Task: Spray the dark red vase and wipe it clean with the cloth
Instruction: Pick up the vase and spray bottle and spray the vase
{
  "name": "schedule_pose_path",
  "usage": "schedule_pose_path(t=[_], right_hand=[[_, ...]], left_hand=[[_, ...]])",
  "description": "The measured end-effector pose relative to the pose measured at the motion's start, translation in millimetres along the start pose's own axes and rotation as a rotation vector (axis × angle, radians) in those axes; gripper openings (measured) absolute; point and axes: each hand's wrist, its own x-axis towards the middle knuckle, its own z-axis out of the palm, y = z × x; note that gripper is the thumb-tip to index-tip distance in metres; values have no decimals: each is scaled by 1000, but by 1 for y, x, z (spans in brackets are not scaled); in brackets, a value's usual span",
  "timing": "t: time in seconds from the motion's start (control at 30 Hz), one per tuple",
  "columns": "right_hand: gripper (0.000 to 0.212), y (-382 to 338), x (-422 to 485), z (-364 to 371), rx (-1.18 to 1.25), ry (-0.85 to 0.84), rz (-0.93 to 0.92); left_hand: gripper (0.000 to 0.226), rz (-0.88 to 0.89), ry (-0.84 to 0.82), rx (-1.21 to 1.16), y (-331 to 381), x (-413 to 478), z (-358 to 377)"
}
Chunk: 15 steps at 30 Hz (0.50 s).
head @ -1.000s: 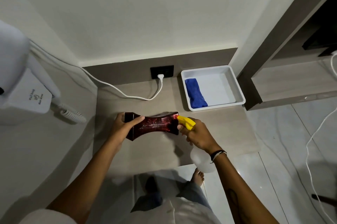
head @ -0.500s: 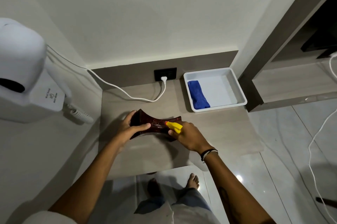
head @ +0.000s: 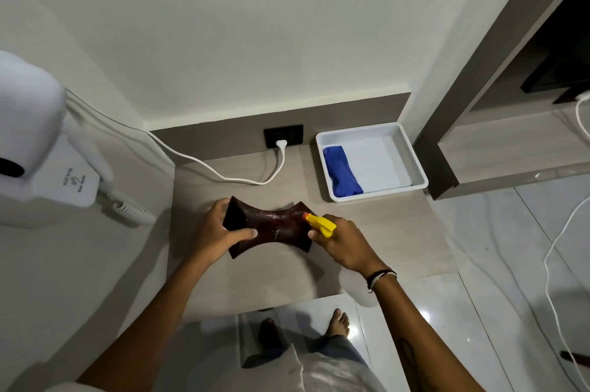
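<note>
The dark red vase [head: 274,227] lies on its side above the beige counter [head: 376,232], its open mouth at the left. My left hand [head: 217,232] grips that mouth end. My right hand [head: 343,243] holds a spray bottle [head: 321,224] with a yellow nozzle, its tip right at the vase's right end. The bottle's pale body [head: 357,289] shows below my wrist. A folded blue cloth [head: 341,172] lies in the left part of a white tray [head: 412,161] at the back right of the counter.
A white wall-mounted hair dryer [head: 35,142] with a coiled cord hangs at the left. A white cable [head: 223,176] runs across the counter's back to a dark socket [head: 283,135]. The counter's front edge drops to a tiled floor where my bare feet stand.
The vase has been turned in my left hand, so its mouth now faces more toward me. My right hand stays at its right end with the spray bottle.
</note>
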Motion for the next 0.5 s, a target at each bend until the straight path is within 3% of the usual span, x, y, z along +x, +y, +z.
schedule_pose_path(t=[0.1, 0.23, 0.5], right_hand=[[34, -15, -4, 5, 1, -42, -117], [39, -37, -6, 19, -4, -139, -207], [42, -32, 1, 25, -309, -109, 11]], left_hand=[[69, -107, 53, -81, 3, 6, -2], [76, -183, 47, -136, 7, 6, -4], [82, -223, 23, -141, 7, 6, -6]])
